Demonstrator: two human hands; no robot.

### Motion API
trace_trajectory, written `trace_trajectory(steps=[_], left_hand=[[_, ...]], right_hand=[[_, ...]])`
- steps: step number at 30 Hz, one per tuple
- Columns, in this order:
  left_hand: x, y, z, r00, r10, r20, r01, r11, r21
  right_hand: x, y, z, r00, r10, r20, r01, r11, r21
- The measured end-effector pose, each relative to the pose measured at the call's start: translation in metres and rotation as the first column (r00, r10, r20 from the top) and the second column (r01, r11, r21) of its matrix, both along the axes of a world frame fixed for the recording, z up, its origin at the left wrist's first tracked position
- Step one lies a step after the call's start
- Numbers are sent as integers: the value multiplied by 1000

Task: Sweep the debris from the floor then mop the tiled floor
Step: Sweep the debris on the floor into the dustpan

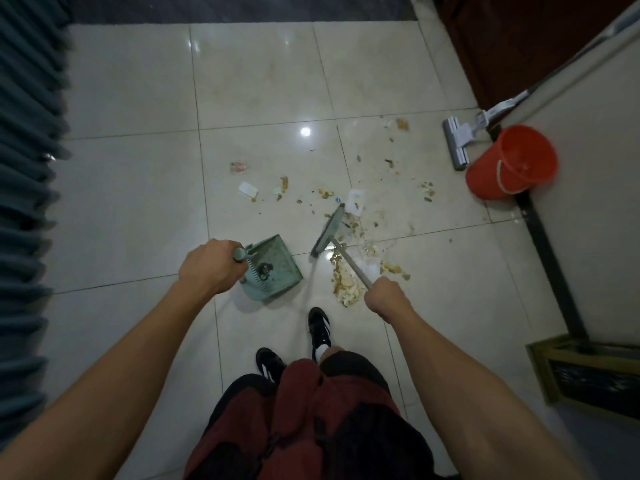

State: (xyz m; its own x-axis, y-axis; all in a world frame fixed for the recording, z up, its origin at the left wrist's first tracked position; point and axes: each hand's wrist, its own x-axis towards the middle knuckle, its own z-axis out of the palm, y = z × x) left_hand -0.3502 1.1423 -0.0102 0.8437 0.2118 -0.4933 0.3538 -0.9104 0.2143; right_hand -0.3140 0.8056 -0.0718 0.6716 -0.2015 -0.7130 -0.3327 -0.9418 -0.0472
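My left hand [207, 266] grips the handle top of a green dustpan [277, 268] that stands on the tiled floor [138, 188] in front of my feet. My right hand [386, 297] grips the metal handle of a broom [329, 230], whose green head lies angled on the floor just right of the dustpan. Debris [346, 282] of yellowish crumbs and paper scraps lies around and to the right of the broom head, with more scattered farther out [391, 164]. A white paper scrap [248, 189] lies beyond the dustpan.
An orange bucket [512, 162] stands at the right by a pale wall panel, with a flat mop [459, 142] leaning beside it. A dark wooden door [519, 39] is at the far right. A curtain [27, 133] hangs on the left. A framed board [588, 372] sits at the lower right.
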Motion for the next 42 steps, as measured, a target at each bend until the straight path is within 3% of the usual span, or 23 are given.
trace_trajectory(steps=[10, 27, 36, 42], left_hand=[[2, 63, 13, 992, 124, 9, -125, 992, 35], [144, 189, 0, 945, 315, -92, -296, 939, 175], [190, 203, -10, 945, 284, -159, -241, 939, 245], [210, 197, -11, 946, 266, -186, -226, 951, 209]], right_hand=[[49, 102, -6, 989, 141, 45, -145, 981, 128], [283, 288, -57, 898, 427, -106, -372, 866, 333], [340, 331, -76, 801, 591, -97, -549, 788, 279], [347, 308, -76, 836, 534, -128, -506, 839, 200]])
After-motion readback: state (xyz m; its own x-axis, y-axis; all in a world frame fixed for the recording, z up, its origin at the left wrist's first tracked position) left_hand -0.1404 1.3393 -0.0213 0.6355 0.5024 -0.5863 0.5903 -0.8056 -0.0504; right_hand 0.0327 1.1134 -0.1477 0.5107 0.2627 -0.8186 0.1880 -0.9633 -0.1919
